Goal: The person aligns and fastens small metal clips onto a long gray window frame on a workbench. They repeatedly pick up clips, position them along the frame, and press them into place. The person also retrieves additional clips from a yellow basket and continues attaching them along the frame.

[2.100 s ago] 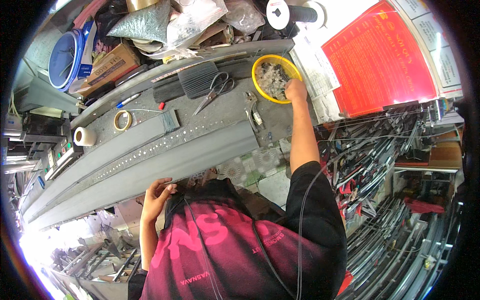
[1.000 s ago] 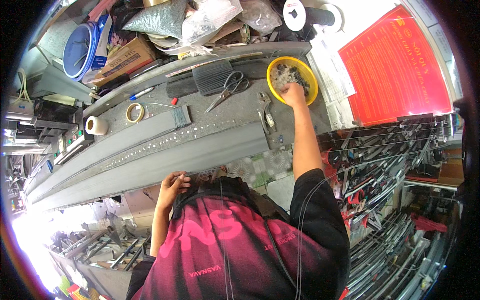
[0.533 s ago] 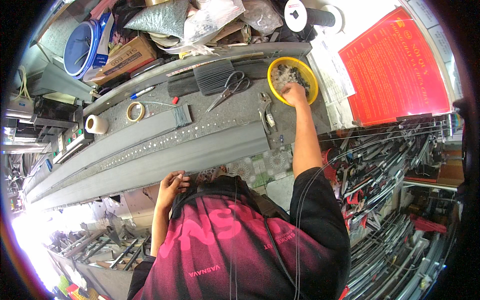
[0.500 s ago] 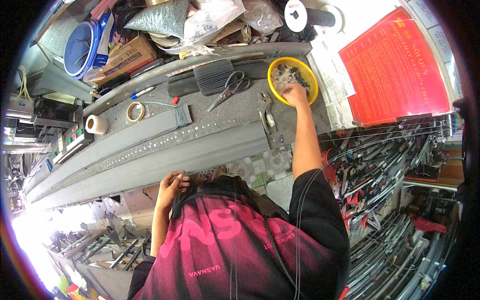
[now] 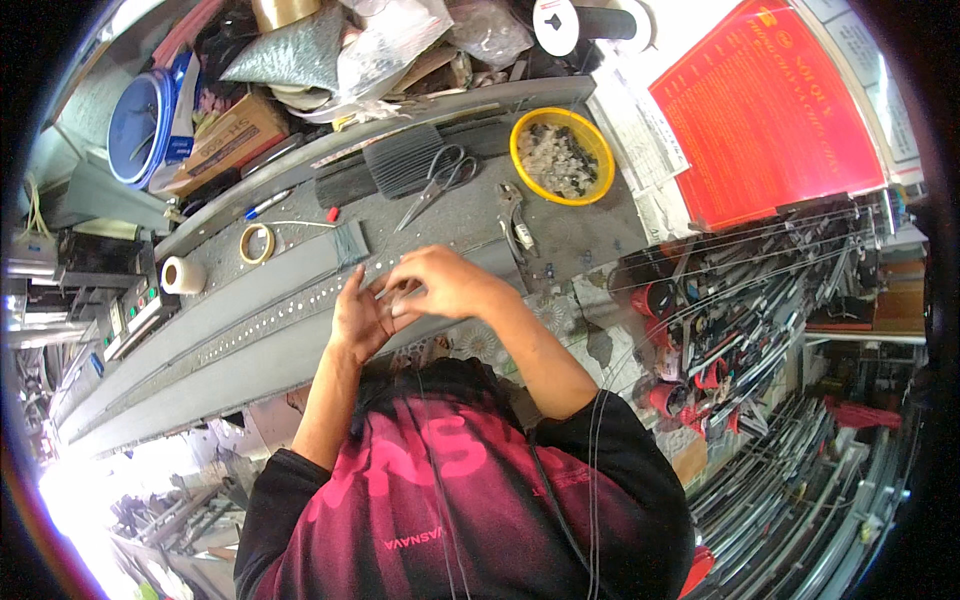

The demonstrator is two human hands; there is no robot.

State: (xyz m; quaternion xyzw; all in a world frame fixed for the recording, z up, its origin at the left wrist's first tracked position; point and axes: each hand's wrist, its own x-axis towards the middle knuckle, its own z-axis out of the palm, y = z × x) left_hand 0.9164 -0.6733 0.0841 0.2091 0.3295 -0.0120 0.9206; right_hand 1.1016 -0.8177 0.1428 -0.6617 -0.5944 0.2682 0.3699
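My two hands meet over the grey profile strips in front of me. My left hand (image 5: 360, 318) is turned palm up, thumb and fingers apart; whether anything small lies in the palm is hard to see. Just above it, my right hand (image 5: 445, 282) has its fingers curled in toward the left palm, and what they hold is too small or hidden to name. Beyond, at the right end of the bench, a yellow plastic basin (image 5: 516, 160) contains many small clear and black pieces (image 5: 560, 162). Beneath the hands run the long grey strips (image 5: 290, 345).
On the bench lie scissors (image 5: 437, 186), pliers (image 5: 514, 216), a dark ribbed piece (image 5: 400, 160), a tape roll (image 5: 257, 243), a white roll (image 5: 184, 275) and a marker (image 5: 267, 205). Bags and a cardboard box (image 5: 232, 143) crowd the back. Metal profiles (image 5: 770, 320) fill racks at right.
My right hand has left the yellow basin and come back left to my left hand. My left hand has risen from the strips' near edge and turned palm up.
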